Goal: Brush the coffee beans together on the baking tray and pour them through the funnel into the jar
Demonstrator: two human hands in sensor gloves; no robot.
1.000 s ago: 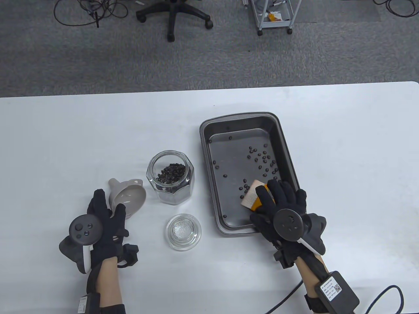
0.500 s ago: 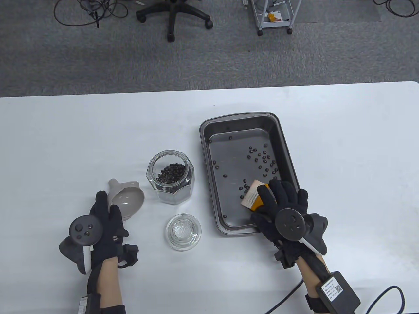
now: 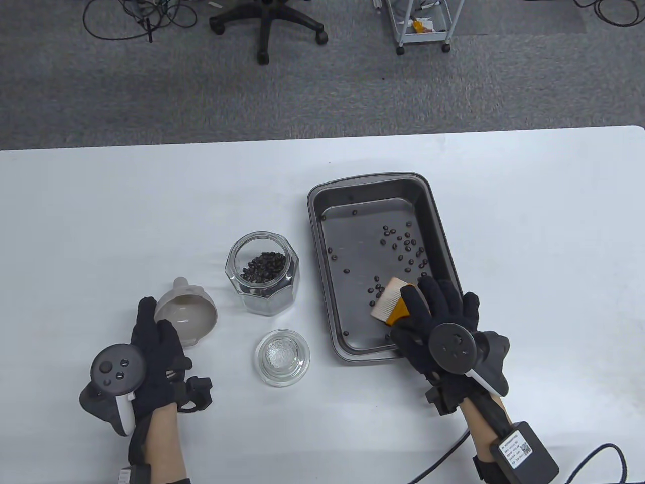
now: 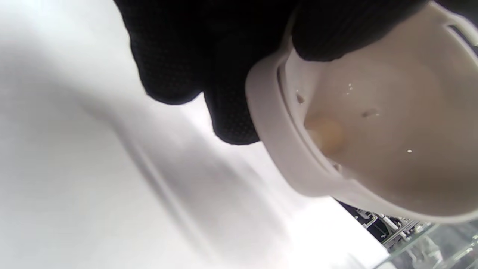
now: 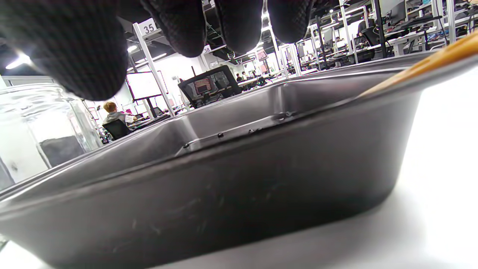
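Observation:
The dark baking tray holds several scattered coffee beans. A brush with pale bristles and an orange handle lies in its near right corner, the handle propped on the tray rim. My right hand lies over that handle. Its fingers hang loose above the rim, not wrapped round the handle. The glass jar, partly filled with beans, stands left of the tray. My left hand grips the beige funnel by its rim, thumb inside, and holds it tilted.
The jar's round glass lid lies on the white table near the front, between jar and tray. An office chair and a wire cart stand on the carpet beyond the table's far edge.
My left hand has closed on the funnel, tipped it mouth-up and drawn it a little left and toward me. The right hand slid slightly right and nearer; the brush stayed put.

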